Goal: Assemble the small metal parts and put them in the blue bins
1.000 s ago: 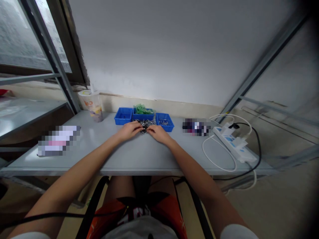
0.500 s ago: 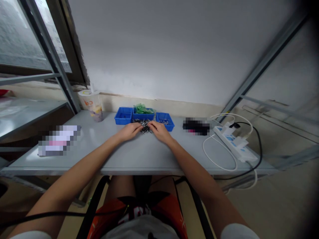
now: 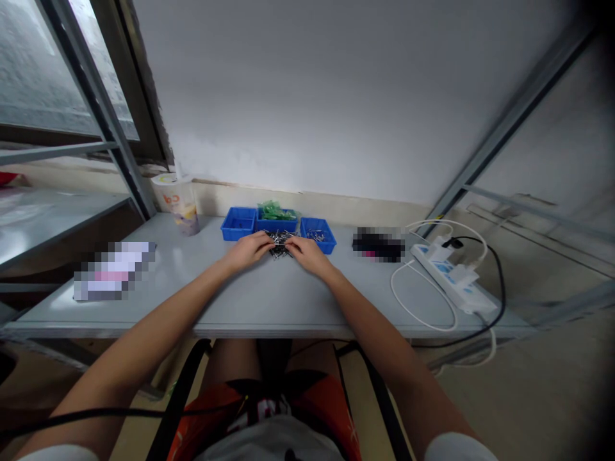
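A loose pile of small, thin, shiny metal pieces (image 3: pixel 283 253) lies on the grey desk, too small for me to tell their exact kind. My left hand (image 3: pixel 248 251) is at the pile's left side, thumb and fingers pinched together. From the right, my right hand (image 3: pixel 307 252) reaches in with its fingertips also pinched. The two sets of fingertips face each other over the pile, a short gap apart. Whatever they pinch is too small to make out. Behind stand a blue bin (image 3: pixel 239 224), another with green pieces (image 3: pixel 273 211), and a third with metal pieces (image 3: pixel 318 235).
A plastic drink cup (image 3: pixel 179 208) with a straw stands at the back left. A blurred-out phone-like object (image 3: pixel 115 270) lies on the left, a dark blurred object (image 3: pixel 378 244) on the right. A white power strip (image 3: pixel 454 278) with cables sits at the desk's right end.
The fingertips of my two hands have drawn slightly apart, with the right ones a little lower. The bins and other objects have stayed in place.
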The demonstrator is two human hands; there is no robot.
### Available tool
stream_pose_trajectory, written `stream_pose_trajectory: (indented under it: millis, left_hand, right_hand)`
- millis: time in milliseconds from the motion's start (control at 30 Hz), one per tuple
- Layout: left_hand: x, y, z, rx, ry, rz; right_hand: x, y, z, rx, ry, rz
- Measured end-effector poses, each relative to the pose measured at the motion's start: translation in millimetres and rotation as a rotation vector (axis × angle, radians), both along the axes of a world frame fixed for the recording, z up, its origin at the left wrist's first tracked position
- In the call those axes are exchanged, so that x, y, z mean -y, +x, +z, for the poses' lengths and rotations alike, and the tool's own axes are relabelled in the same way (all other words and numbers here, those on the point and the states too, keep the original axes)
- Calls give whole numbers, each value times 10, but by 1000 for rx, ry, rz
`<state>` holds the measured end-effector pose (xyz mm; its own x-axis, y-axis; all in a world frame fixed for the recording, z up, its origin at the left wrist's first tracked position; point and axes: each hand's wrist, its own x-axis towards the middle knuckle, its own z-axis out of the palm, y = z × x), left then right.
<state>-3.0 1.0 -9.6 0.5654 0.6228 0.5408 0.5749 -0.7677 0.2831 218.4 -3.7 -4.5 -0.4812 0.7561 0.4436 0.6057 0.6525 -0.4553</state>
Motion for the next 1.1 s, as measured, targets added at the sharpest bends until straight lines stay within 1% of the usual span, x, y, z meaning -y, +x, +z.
stream_pose_trajectory:
  millis: [200,333,433,600,800,933,1033,1100]
  left_hand:
    - [-51,-21,-67,30,43,-76]
    - [-46,-19,-71,20,22,-81]
    - [-7,-5,-28,1,14,-46]
    - [57,27,54,-48,-18,34]
    - [34,43,25,-47,-37,3]
    - [24,45,7,-57,-34,6]
    - [39,51,19,-71,-63,-2]
    - [47,49,30,-82,-90,21]
  right_hand:
    - [-6,9,-57,82,-87,55]
    - [6,18,-51,118,-93,54]
    - [21,20,-17,115,-66,51]
    - [47,10,47,2,14,13]
    - [41,8,52,-70,57,9]
    - [30,-2,37,-74,67,13]
    - [30,-10,48,-56,60,8]
    - [21,20,70,-37,73,2]
